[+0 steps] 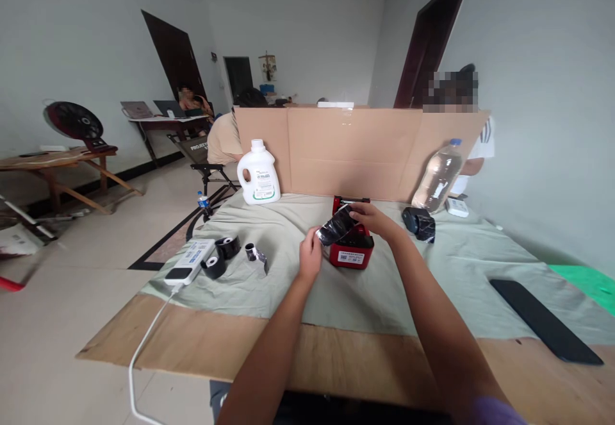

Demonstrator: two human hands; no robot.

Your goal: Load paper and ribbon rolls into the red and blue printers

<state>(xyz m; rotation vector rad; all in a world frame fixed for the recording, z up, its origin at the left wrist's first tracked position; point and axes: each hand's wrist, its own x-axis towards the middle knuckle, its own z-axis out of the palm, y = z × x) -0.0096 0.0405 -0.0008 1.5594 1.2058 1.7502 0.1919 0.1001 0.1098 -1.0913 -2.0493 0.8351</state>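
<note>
Both of my hands stretch a glossy black ribbon (337, 225) between them, tilted up toward the right. My left hand (311, 250) pinches its lower left end. At the upper right end, my right hand (372, 216) grips the ribbon; some of its fingers are hidden behind the film. Right below and behind stands a red and black machine (352, 257) with a raised rear part and a white label on its front. The ribbon covers part of its top.
Black ribbon rolls (214, 263), a small loose roll (254, 255) and a cabled white device (189, 263) lie left. A white jug (258, 175), cardboard screen (346, 156), water bottle (437, 178), black roll (423, 225) and dark flat slab (545, 319) surround the cloth. People sit beyond.
</note>
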